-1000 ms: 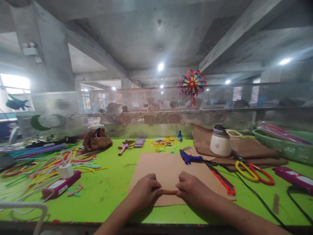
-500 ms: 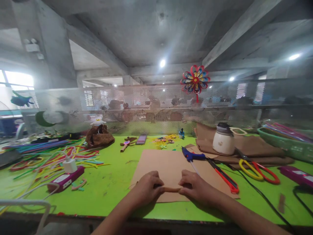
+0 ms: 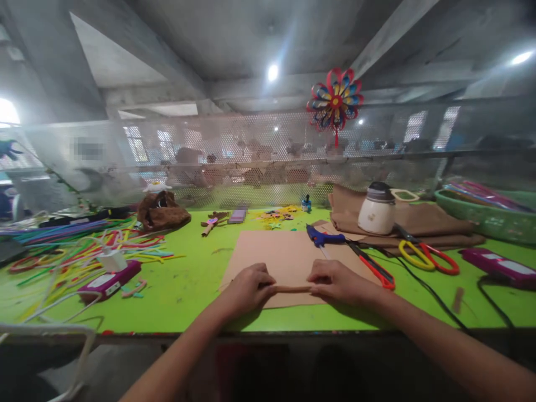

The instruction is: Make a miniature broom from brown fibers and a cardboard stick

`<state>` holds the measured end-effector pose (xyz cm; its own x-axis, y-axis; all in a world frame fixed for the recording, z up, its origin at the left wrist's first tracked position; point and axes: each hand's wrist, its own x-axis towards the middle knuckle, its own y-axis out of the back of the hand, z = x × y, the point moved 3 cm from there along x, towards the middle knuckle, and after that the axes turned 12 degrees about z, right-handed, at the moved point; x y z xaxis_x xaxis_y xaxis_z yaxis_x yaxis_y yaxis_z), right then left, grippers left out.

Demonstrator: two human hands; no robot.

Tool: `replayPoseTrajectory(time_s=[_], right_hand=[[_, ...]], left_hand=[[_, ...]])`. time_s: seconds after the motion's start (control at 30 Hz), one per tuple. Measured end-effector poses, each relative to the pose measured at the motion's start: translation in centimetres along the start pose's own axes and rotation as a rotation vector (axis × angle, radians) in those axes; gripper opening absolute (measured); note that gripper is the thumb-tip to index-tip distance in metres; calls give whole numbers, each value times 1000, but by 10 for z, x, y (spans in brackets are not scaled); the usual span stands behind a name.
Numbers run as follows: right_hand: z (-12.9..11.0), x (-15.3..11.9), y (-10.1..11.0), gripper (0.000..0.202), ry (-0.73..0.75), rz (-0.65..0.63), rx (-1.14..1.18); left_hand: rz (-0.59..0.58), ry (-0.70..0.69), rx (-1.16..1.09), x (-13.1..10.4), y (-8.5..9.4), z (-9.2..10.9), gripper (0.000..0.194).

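Brown strip [image 3: 292, 289], one, over brown sheet [image 3: 274, 251].
Left hand [image 3: 253, 286], right hand [image 3: 337, 282]: each pinching one end; grip unchanged, view tipped lower; handling apparently ongoing.

Two hands [image 3: 251, 287] (one glue gun [image 3: 325, 238])

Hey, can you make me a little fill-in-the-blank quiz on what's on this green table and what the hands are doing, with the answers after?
1. The left hand and right hand hold a strip; the ____ one is nearer the glue gun.
2. The glue gun's body is coloured ____.
3. One handle loop of the scissors is yellow and the other is ____.
4. The bottle stands on cloth coloured ____.

Missing words: right; blue; red; brown.
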<state>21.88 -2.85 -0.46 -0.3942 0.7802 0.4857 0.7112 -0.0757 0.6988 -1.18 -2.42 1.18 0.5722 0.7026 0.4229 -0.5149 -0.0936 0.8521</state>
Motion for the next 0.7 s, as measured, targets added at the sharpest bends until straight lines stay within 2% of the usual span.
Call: replayPoseTrajectory(time_s=[0.27, 0.5, 0.7], right_hand=[[2, 2, 0, 11, -17, -40, 15], [2, -9, 8, 11, 10, 48, -42], [-2, -18, 10, 23, 126, 10, -199]], left_hand=[[-22, -2, -1, 2, 1, 1, 35], [-22, 11, -11, 2, 1, 1, 35], [-19, 27, -22, 2, 1, 1, 34]])
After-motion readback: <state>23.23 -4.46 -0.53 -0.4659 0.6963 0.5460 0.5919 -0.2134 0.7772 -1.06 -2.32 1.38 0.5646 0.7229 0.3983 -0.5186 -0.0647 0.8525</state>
